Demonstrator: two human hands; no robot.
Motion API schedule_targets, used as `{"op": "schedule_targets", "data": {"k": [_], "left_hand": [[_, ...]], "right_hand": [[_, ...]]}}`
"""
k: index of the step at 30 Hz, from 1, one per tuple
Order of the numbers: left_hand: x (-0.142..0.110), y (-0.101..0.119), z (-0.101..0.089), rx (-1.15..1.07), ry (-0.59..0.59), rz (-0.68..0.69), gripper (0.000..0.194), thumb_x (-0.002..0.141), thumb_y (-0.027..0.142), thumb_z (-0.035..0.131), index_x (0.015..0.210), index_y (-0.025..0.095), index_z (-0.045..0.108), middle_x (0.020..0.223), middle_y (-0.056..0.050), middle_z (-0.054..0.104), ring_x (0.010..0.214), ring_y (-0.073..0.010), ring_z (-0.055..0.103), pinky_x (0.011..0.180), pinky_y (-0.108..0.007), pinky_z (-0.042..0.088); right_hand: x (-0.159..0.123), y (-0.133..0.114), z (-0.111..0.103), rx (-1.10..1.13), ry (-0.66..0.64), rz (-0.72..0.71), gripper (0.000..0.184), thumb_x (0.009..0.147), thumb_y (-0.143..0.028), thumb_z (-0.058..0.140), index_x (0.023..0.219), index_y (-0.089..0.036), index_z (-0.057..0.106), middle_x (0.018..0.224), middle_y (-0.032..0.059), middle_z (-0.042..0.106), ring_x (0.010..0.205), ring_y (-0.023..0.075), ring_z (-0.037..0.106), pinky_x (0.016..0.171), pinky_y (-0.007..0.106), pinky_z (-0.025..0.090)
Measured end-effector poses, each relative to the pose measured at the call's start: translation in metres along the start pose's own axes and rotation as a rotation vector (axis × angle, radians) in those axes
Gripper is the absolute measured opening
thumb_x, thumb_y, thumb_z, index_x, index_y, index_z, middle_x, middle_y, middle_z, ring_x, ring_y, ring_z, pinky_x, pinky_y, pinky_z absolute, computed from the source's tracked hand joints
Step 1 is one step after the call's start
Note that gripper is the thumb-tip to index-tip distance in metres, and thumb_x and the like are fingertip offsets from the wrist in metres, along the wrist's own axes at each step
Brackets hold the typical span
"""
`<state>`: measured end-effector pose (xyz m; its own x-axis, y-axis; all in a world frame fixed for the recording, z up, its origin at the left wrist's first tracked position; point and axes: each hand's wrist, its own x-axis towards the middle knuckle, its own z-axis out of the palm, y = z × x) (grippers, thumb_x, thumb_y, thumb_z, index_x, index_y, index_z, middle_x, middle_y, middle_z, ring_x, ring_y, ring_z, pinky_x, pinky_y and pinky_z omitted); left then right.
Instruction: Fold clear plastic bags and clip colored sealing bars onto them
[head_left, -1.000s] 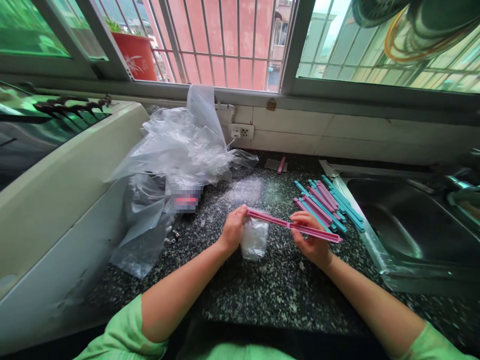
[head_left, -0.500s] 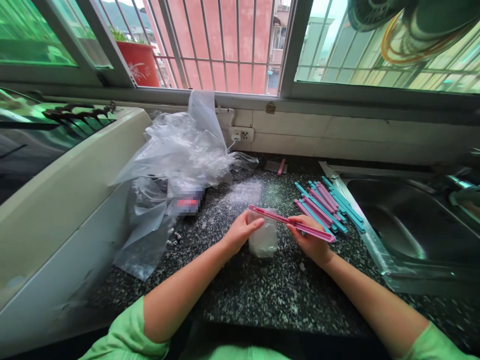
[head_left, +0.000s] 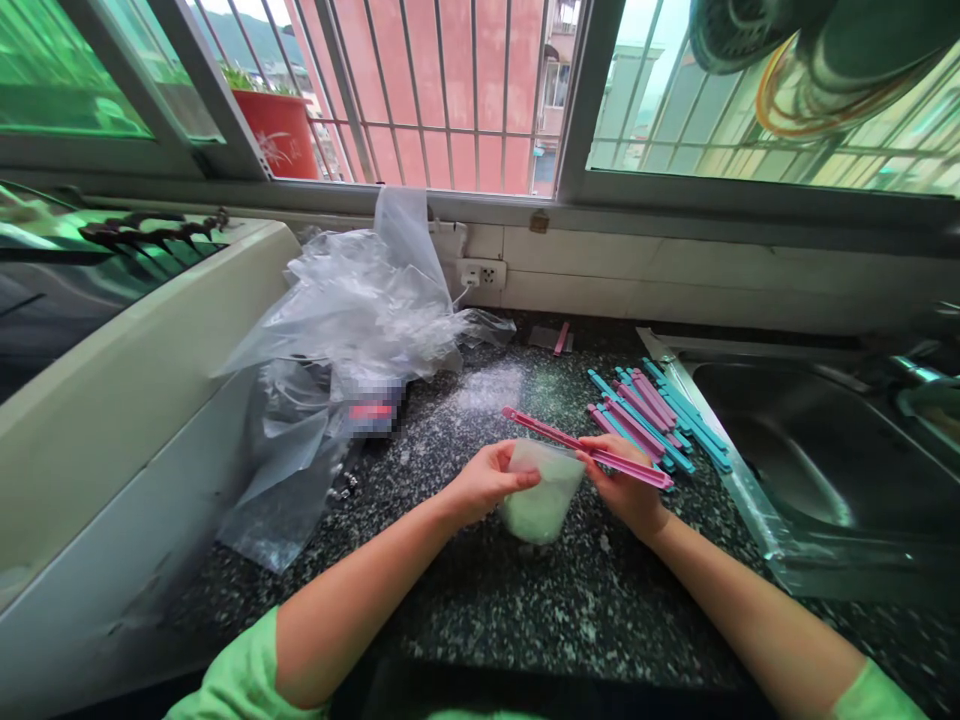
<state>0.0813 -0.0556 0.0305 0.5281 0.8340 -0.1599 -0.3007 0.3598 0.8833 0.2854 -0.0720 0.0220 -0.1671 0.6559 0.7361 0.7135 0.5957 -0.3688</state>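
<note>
pink clip (head_left: 546,430) slants in curled right grip (head_left: 626,492) | left grip (head_left: 486,484) pinches clear bag (head_left: 546,505) from its left

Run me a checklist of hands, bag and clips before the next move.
1. Left hand gripping the small plastic bag: ok, pinched near its upper edge.
2. Right hand gripping the pink bag clip: ok.
3. Clip opened out: ok, its two halves nearly in line.
4. Clip fastened on the bag: not ok, it is open.
5. Bag free of holes: cannot tell, too small to see.
6. Loose pink and teal clips out of the sink: ok, heaped beside it.
</note>
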Motion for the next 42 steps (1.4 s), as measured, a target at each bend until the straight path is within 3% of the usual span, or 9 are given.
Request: {"op": "schedule_targets", "data": {"k": [11,25,34,38,42], "left_hand": [[0.002,0.006,-0.003,-0.097,-0.020,-0.136,0.038,0.044,0.029,0.082,0.073,0.008,0.068,0.069,-0.008,0.068,0.062,-0.0156,0.059,0.068,-0.027,0.043],[0.005,0.006,-0.012,-0.097,0.026,-0.248,0.037,0.043,0.026,0.083,0.070,0.007,0.067,0.062,-0.006,0.066,0.055,-0.0127,0.057,0.058,-0.024,0.041],[0.010,-0.002,-0.008,-0.132,0.186,-0.213,0.037,0.043,0.032,0.081,0.066,0.008,0.064,0.056,-0.005,0.064,0.051,-0.0123,0.056,0.054,-0.023,0.041],[0.009,-0.003,-0.007,-0.106,0.254,-0.198,0.032,0.046,0.030,0.078,0.065,0.009,0.063,0.056,-0.004,0.063,0.050,-0.0124,0.055,0.053,-0.024,0.040],[0.009,-0.006,-0.005,-0.065,0.266,-0.136,0.032,0.047,0.033,0.077,0.064,0.010,0.063,0.055,-0.003,0.061,0.049,-0.0114,0.053,0.052,-0.023,0.038]], "right_hand": [[0.000,-0.009,0.001,0.117,-0.108,-0.052,0.003,0.080,-0.022,0.055,0.080,-0.020,0.059,0.067,0.0029,0.064,0.062,0.0152,0.061,0.055,0.028,0.051],[-0.010,-0.004,0.008,0.133,-0.244,0.139,0.008,0.079,-0.025,0.055,0.080,-0.019,0.062,0.074,0.0044,0.068,0.069,0.0170,0.065,0.063,0.029,0.053],[-0.012,-0.005,0.010,0.204,-0.219,0.214,0.015,0.077,-0.026,0.059,0.090,-0.019,0.061,0.082,0.0061,0.068,0.066,0.0161,0.064,0.059,0.028,0.053],[-0.010,-0.011,0.007,0.382,-0.189,0.289,0.026,0.078,-0.026,0.059,0.102,-0.019,0.055,0.091,0.0071,0.066,0.075,0.0160,0.064,0.062,0.027,0.054],[-0.005,-0.014,0.003,0.557,-0.266,0.345,0.020,0.081,-0.026,0.054,0.100,-0.021,0.057,0.097,0.0060,0.062,0.079,0.0147,0.062,0.068,0.028,0.053]]}}
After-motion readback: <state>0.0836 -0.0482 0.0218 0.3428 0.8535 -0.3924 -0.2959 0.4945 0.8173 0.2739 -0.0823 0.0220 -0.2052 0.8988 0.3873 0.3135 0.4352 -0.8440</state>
